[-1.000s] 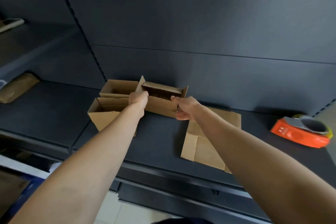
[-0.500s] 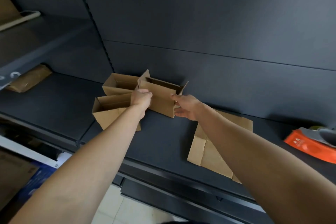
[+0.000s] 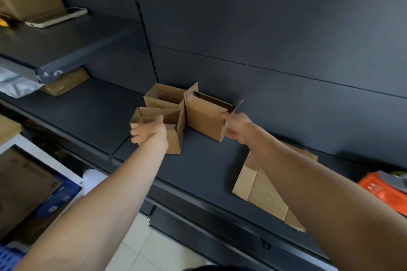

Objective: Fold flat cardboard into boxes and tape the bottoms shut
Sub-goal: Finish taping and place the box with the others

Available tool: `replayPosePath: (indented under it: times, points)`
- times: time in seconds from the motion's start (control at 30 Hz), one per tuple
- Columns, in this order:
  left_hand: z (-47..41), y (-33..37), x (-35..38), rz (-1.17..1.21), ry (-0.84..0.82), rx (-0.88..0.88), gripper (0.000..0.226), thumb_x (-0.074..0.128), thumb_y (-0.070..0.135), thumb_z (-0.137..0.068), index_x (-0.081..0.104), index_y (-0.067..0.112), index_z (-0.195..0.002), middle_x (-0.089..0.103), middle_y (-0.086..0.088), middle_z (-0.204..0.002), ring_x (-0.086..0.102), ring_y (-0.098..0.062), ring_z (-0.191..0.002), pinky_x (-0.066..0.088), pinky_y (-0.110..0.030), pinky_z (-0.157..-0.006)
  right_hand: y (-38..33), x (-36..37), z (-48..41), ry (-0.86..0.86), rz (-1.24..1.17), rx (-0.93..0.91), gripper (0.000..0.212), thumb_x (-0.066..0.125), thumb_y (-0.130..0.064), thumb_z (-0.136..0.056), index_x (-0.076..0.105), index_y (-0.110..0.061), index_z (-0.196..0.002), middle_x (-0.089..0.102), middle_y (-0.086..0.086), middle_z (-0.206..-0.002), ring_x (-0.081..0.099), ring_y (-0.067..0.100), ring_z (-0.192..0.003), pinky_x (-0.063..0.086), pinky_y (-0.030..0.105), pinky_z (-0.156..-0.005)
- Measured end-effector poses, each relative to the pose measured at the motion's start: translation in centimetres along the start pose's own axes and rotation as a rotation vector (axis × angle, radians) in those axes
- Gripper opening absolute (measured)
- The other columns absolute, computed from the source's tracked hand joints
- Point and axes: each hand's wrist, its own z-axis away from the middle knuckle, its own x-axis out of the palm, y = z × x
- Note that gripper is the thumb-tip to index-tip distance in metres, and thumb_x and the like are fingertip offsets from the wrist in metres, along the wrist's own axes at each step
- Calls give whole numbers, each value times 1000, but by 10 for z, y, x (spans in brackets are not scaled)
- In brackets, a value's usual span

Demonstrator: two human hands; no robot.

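Since half a second ago the left hand [image 3: 149, 133] has come off the left end of the right box [image 3: 204, 116] and now sits lower and further left, its fingers [image 3: 137, 133] loosely spread and holding nothing, in front of the near left box [image 3: 174, 139]; whether it touches that box cannot be told. The right hand [image 3: 239, 127] grasps the right box at its near right corner, thumb on the top rim and the other fingers curled round the corner below. That box stands upright with its top open, its left end against the near left box and the far left box [image 3: 160, 101], all three close to the back wall on the dark shelf [image 3: 92, 114]. Flat cardboard [image 3: 262, 191] lies nearer on the same shelf, to the right, partly under the right forearm. An orange tape dispenser [image 3: 381, 191] sits at the far right edge. To the left, a brown parcel [image 3: 66, 81] lies under an upper shelf [image 3: 66, 42], which carries a phone [image 3: 56, 17].
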Motion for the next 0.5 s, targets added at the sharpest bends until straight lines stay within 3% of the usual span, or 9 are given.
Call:
replayPosePath:
  times: [0.13, 0.27, 0.5]
  points:
    - [-12, -10, 1, 256, -249, -46, 61, 77, 32, -78, 46, 15, -127, 54, -4, -115, 53, -27, -97, 56, -44, -73, 0, 6, 0, -10, -9, 12, 50, 54, -36, -96, 43, -13, -139, 46, 6, -141, 50, 25, -123, 48, 34, -98]
    - [-25, -5, 4, 301, -347, 51, 49, 67, 14, -88, 44, 15, -131, 54, -3, -122, 51, -21, -100, 54, -43, -86, 0, 14, -4, -21, -8, 19, 54, 53, -39, -96, 39, -14, -142, 42, 5, -145, 49, 25, -125, 48, 35, -99]
    - [-47, 8, 10, 364, -397, 86, 63, 63, 8, -90, 32, 17, -145, 48, -8, -132, 48, -18, -99, 50, -32, -91, -5, 32, -11, -78, -45, 15, 58, 55, -38, -95, 36, -15, -145, 39, 5, -147, 48, 24, -125, 49, 37, -99]
